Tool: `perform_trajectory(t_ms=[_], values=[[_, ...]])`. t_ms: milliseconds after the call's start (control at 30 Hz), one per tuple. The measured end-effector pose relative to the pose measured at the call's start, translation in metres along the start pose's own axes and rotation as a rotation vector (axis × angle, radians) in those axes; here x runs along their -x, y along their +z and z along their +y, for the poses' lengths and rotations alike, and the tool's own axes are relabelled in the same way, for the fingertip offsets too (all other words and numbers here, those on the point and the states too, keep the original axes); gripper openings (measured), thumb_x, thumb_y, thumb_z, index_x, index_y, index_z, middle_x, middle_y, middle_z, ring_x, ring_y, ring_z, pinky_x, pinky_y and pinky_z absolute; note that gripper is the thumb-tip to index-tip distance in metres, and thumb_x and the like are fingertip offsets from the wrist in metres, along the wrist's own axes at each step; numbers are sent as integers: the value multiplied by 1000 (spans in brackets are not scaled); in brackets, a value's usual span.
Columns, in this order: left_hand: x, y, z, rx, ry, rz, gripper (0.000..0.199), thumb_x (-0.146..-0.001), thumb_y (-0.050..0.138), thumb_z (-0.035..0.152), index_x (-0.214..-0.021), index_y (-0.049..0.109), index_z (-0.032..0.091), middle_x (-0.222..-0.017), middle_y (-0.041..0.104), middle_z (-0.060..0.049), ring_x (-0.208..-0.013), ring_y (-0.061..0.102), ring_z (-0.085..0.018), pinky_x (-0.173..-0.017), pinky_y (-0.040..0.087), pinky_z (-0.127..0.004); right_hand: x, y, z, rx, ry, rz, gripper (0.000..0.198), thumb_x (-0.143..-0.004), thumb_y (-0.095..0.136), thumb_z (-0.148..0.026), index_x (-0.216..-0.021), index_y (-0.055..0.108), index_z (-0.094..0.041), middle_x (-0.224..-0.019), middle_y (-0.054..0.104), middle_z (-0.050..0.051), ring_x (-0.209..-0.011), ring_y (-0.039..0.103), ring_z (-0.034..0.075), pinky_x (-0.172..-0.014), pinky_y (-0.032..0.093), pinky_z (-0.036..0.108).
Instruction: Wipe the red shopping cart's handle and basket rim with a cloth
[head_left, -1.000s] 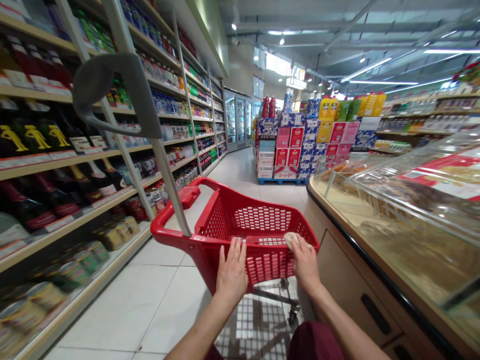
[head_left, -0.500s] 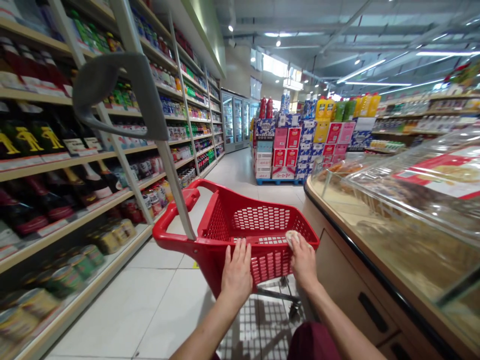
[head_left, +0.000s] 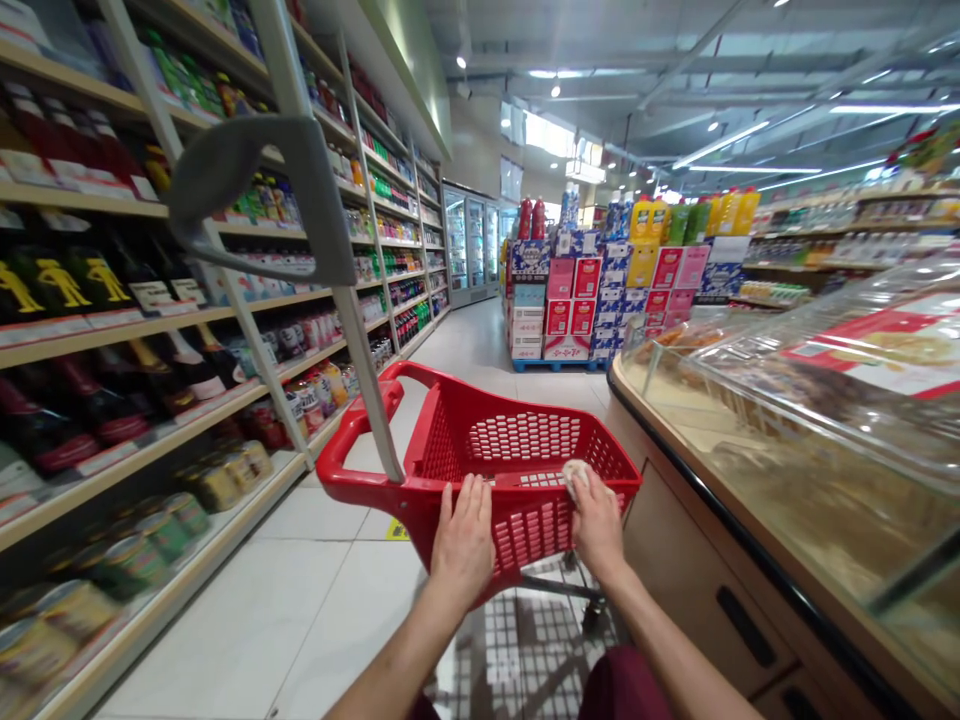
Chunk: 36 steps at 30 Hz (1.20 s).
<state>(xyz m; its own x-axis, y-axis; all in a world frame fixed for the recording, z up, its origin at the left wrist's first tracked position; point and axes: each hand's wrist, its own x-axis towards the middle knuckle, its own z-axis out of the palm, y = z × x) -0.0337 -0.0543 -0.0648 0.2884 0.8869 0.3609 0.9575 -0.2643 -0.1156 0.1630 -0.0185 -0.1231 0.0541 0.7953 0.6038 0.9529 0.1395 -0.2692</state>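
Observation:
A red plastic shopping basket cart (head_left: 525, 440) stands sideways in front of me, its wall pierced with slots. My left hand (head_left: 463, 545) lies on the near rim with the fingers stretched out flat; nothing shows in it. Farther right along that same rim, my right hand (head_left: 596, 520) is closed on a pale, crumpled cloth (head_left: 577, 475), pressed against the edge. The cloth's lower part is hidden by my fingers. From the cart's handle end rises a metal pole (head_left: 367, 380) bearing a grey plastic grip (head_left: 330, 205).
Shelves of bottles and cans (head_left: 142, 320) line the left side. A glass-edged display counter (head_left: 652, 400) with clear plastic packs stands close on the right. Beyond the cart, stacked drink cartons (head_left: 570, 305) rest on a blue pallet (head_left: 555, 365). Pale tiles (head_left: 300, 600) cover the floor.
The cart and its pole have shifted slightly to the right. My right hand with the cloth has slid a little left along the rim. My left hand has moved slightly left, still flat.

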Motion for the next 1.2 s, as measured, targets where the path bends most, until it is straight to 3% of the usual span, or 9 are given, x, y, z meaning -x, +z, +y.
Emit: perform_trajectory(t_ms=[100,167,333,400,600,667,800,1000,1200], values=[[1,1,-2,-6,-15,26,56,-73,41,27,-125,37,7,-133,38,-12,-126,26,-23,-105,13,-43,4,3,-21,-54,-241,-34,51,-71,33,1,-116,51,-15,-131,41,11,-122,32,20,-98,25,39],[2,2,-5,-9,9,49,55,-73,40,26,-126,38,9,-132,40,-10,-125,28,-23,-105,14,-41,3,3,-13,-47,-270,-60,52,-71,34,1,-117,51,-17,-132,40,9,-122,32,19,-98,24,39],[7,4,-9,-24,19,74,55,-72,40,25,-126,38,11,-132,41,-10,-125,29,-23,-106,12,-42,-7,-8,76,125,225,-95,51,-69,34,-3,-116,52,-16,-128,43,14,-116,40,25,-89,32,45],[7,4,-8,-32,0,69,55,-72,40,26,-125,40,11,-131,41,-10,-124,29,-23,-106,11,-42,-7,-9,88,149,303,-84,51,-69,34,-4,-115,53,-16,-126,45,14,-114,43,26,-87,34,44],[5,1,-9,-36,-15,44,55,-72,43,27,-124,41,10,-131,41,-11,-125,29,-24,-106,13,-42,2,-3,33,-18,-247,-112,51,-70,35,-2,-116,52,-17,-130,43,9,-120,35,19,-97,28,37],[5,0,-9,-34,1,36,55,-72,42,27,-124,40,10,-132,40,-10,-125,28,-23,-106,14,-42,-1,-6,41,15,-180,-125,50,-69,37,-2,-115,52,-14,-130,42,11,-119,37,21,-96,29,38],[6,0,-3,-34,1,18,56,-72,42,26,-125,38,9,-134,37,-11,-125,28,-24,-105,14,-42,-8,-17,68,160,184,-107,46,-68,38,-3,-111,54,-9,-125,45,18,-111,46,26,-88,36,40],[5,1,3,-45,9,31,56,-73,42,29,-125,38,10,-134,37,-12,-126,26,-25,-106,12,-43,-2,-14,27,-18,-258,-153,51,-70,35,0,-115,52,-18,-130,42,8,-120,36,19,-97,29,38],[7,6,6,-62,50,29,58,-72,43,29,-127,35,9,-135,35,-13,-126,25,-25,-105,13,-44,-8,-14,29,75,145,-109,51,-67,36,0,-114,52,-9,-128,43,17,-118,39,25,-91,34,41]])
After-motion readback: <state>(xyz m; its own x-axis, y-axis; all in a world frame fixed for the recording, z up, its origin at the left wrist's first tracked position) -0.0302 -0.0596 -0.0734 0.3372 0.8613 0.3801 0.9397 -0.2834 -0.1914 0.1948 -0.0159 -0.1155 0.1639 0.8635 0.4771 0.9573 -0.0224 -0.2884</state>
